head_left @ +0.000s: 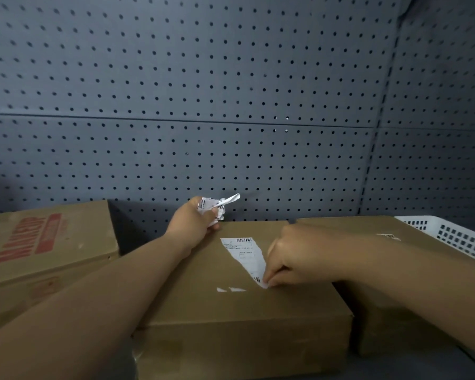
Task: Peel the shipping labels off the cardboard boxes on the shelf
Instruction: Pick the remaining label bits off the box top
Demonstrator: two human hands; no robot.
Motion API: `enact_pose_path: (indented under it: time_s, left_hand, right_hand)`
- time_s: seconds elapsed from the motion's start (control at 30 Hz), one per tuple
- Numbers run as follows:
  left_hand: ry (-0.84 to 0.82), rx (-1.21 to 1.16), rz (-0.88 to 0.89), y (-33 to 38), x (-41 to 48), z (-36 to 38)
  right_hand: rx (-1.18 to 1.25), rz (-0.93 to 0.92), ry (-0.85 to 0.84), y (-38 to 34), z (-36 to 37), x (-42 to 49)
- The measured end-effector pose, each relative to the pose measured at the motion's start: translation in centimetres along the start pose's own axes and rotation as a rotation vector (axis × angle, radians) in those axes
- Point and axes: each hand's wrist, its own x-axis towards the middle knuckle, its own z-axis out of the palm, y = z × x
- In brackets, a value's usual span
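Grey pegboard (231,91) forms the back and right side wall; dim light. Nearest on the shelf (422,368): the middle box (217,319), plain cardboard, flat. Two small white paper remnants (231,289) are stuck on its top. Just right of them, the right hand (299,256) pinches the lower tip of the torn shipping label (244,253), the rest of which is stuck to the box top. At the box's far edge, the left hand (195,223) is clenched around crumpled label scraps (217,207). The red-printed box (39,242) is at left. The right box (354,226) touches the middle one and carries a barcode label (388,237). The white basket (455,237) is far right.
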Motion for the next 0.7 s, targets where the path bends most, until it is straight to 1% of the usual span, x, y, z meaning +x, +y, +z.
enact_pose_path:
  time_s: [0.13,0.3,0.43,0.5,0.57,0.6,0.67,0.7]
  left_hand:
    - [-0.003,-0.007,0.010,-0.2,0.1,0.1]
    - [-0.002,0.005,0.012,-0.4,0.3,0.2]
    - [-0.004,0.025,0.008,-0.1,0.0,0.2]
    - [0.001,0.044,0.011,0.2,-0.3,0.2]
    - [0.003,0.040,0.017,0.4,-0.5,0.1]
    - [0.001,0.018,0.014,0.4,-0.6,0.1]
    - [-0.005,-0.027,0.008,0.5,-0.6,0.0]
    - [-0.015,-0.049,0.001,0.6,-0.6,0.0]
  right_hand:
    - [-0.106,0.011,-0.025,-0.4,0.3,0.5]
    - [-0.109,0.039,-0.028,-0.9,0.7,0.4]
    - [-0.167,0.064,0.024,-1.6,1.2,0.0]
    - [-0.164,0.118,0.081,-2.1,1.5,0.3]
    - [-0.097,0.170,0.121,-1.9,1.4,0.3]
    - [-0.011,0.186,0.119,-1.4,1.1,0.1]
    - [0.139,0.169,0.070,-0.6,0.4,-0.6]
    - [0.142,0.138,0.042,-0.5,0.1,-0.9]
